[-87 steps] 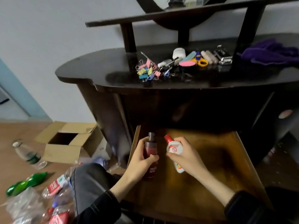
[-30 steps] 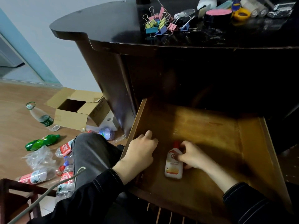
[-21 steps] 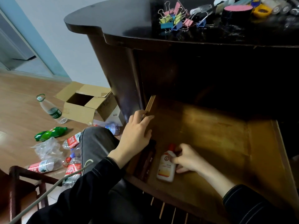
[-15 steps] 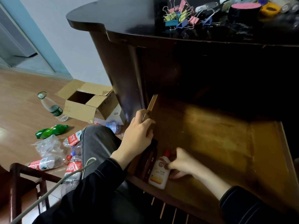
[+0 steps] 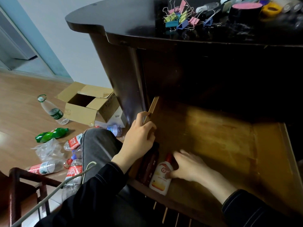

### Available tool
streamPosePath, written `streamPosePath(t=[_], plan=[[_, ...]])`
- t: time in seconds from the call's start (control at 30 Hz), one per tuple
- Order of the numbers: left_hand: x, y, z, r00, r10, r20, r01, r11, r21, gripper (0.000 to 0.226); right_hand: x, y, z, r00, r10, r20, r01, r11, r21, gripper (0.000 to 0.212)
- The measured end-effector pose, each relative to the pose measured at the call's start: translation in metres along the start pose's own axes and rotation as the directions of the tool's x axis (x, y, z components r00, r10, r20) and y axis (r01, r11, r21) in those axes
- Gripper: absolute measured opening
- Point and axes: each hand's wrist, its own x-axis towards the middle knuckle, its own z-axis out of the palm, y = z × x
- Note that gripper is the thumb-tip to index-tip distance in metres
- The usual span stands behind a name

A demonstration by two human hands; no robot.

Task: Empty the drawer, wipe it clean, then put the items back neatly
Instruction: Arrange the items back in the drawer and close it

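Head — left hand (image 5: 139, 138) grips drawer (image 5: 221, 136) edge; right hand (image 5: 190, 167) touches white bottle (image 5: 161, 177).

White bottle (image 5: 161, 176), upright in hand earlier, is now lying against the dark red bottle (image 5: 149, 167) in the drawer (image 5: 213, 136)'s front-left corner, right hand (image 5: 188, 167) nudging it leftward, left hand (image 5: 139, 140) now gripping the drawer's left wall instead of the dark red bottle.

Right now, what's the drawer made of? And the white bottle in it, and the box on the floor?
The drawer looks like wood with a glossy amber varnish: grain streaks and a soft shine show on its bottom. The white bottle seems to be smooth plastic, with a red cap and a printed label. The box is plain brown cardboard, matte, with folded flaps.
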Motion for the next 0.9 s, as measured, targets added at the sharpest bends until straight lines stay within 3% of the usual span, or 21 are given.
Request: streamPosePath(t=[0.17, 0.3, 0.57, 0.7, 0.8, 0.9], plan=[[0.001, -0.002, 0.001, 1.0, 0.008, -0.005, -0.008, 1.0, -0.011, 0.016, 0.014, -0.014, -0.012, 0.969, -0.152, -0.193, 0.158, 0.987, 0.014, 0.095], [0.001, -0.003, 0.002, 1.0, 0.009, -0.012, -0.009, 1.0, -0.021, 0.016, 0.025, -0.024, -0.009, 0.953, -0.27, -0.139, 0.266, 0.963, -0.044, 0.096], [0.001, -0.003, 0.003, 1.0, -0.004, -0.016, 0.004, 0.999, -0.032, 0.017, 0.022, -0.027, -0.002, 0.924, -0.299, -0.237, 0.288, 0.954, -0.081, 0.085], [0.001, -0.002, 0.002, 1.0, 0.0, -0.013, 0.0, 0.999, -0.034, 0.017, 0.02, -0.028, -0.007, 0.931, -0.302, -0.207, 0.287, 0.953, -0.097, 0.087], [0.001, -0.002, 0.001, 1.0, 0.009, -0.011, -0.009, 0.999, -0.04, 0.017, 0.017, -0.021, -0.021, 0.946, -0.283, -0.16, 0.283, 0.959, -0.023, 0.103], [0.001, -0.002, 0.001, 1.0, 0.011, -0.009, -0.011, 0.999, -0.031, 0.018, 0.008, -0.006, -0.029, 0.965, -0.254, -0.065, 0.24, 0.955, -0.175, 0.114]])
